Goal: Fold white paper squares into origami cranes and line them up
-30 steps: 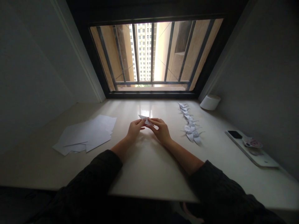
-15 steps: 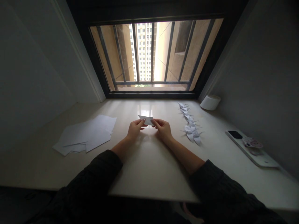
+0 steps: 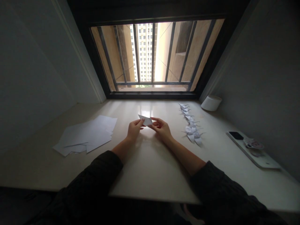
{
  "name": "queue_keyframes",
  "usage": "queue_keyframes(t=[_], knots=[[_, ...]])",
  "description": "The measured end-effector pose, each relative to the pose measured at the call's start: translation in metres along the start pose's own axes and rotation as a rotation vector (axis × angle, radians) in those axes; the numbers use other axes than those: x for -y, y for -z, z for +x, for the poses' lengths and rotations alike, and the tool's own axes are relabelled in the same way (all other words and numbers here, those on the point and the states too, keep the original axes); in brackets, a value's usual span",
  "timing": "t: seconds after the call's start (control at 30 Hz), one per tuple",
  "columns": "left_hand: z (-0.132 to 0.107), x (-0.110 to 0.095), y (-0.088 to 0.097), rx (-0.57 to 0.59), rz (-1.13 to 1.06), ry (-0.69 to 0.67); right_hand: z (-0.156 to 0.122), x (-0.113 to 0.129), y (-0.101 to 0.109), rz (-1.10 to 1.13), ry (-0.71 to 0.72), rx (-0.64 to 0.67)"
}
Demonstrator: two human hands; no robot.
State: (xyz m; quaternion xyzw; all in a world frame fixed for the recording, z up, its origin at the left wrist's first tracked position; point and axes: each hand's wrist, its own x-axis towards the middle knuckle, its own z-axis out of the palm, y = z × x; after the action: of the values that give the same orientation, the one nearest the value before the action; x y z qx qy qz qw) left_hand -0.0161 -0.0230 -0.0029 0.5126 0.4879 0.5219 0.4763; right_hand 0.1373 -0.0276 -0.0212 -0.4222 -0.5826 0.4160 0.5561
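Observation:
A small folded piece of white paper [image 3: 147, 120] is held up over the middle of the white sill. My left hand [image 3: 135, 128] pinches its left side between thumb and fingers. At its right edge, my right hand [image 3: 162, 127] grips it with thumb and forefinger, the other fingers curled. To the right stands a row of folded paper cranes [image 3: 191, 126], their wings and thin points overlapping. A loose pile of white paper sheets [image 3: 82, 132] lies to the left of my hands.
A phone [image 3: 254, 150] with a decorated grip on its back lies at the right. Behind it, a white cylindrical object [image 3: 211, 103] rests near the wall. A dark-framed window [image 3: 152, 95] with bars closes off the back of the sill [image 3: 150, 175].
The folded paper has tilted and shows more of its face. My right thumb has moved down to its lower right edge, with the forefinger now raised at the upper corner.

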Motion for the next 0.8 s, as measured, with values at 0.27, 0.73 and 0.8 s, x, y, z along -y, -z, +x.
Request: queue_keyframes(t=[0.27, 0.73, 0.8], knots=[[0.001, -0.002, 0.000, -0.082, 0.013, 0.007, -0.006, 0.011, 0.002, -0.217, 0.204, -0.091], [0.003, 0.000, 0.000, -0.013, -0.007, 0.008, -0.003, 0.010, 0.007, -0.385, 0.318, -0.101], [0.001, -0.003, -0.001, 0.018, 0.009, -0.044, -0.002, 0.010, 0.006, -0.267, 0.225, -0.087]])
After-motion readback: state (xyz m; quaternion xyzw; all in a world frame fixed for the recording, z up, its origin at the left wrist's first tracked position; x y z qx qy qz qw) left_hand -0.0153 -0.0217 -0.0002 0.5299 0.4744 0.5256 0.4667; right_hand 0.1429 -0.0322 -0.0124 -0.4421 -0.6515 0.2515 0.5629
